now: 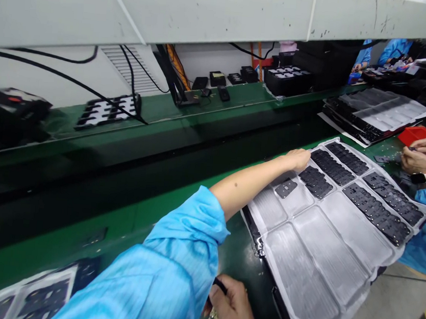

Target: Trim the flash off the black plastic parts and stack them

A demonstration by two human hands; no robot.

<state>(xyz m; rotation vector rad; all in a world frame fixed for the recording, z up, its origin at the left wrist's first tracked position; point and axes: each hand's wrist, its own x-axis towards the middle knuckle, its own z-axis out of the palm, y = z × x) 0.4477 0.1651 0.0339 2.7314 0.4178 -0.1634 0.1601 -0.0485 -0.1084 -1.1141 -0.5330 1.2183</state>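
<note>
Two own hands in view. Left hand (297,160) is over the far edge of 1 white tray (323,256); fingertips hidden, can't tell if apart or together. Right hand (236,309), near side, has thumb and fingers clamped on 1 black piece (221,284). In tray: 5 overlapping rows of black parts (376,215), plus 1 lone black part (286,188) near the left hand. Right side: 1 red bin (419,135), 2 co-worker's hands (414,163).
</note>
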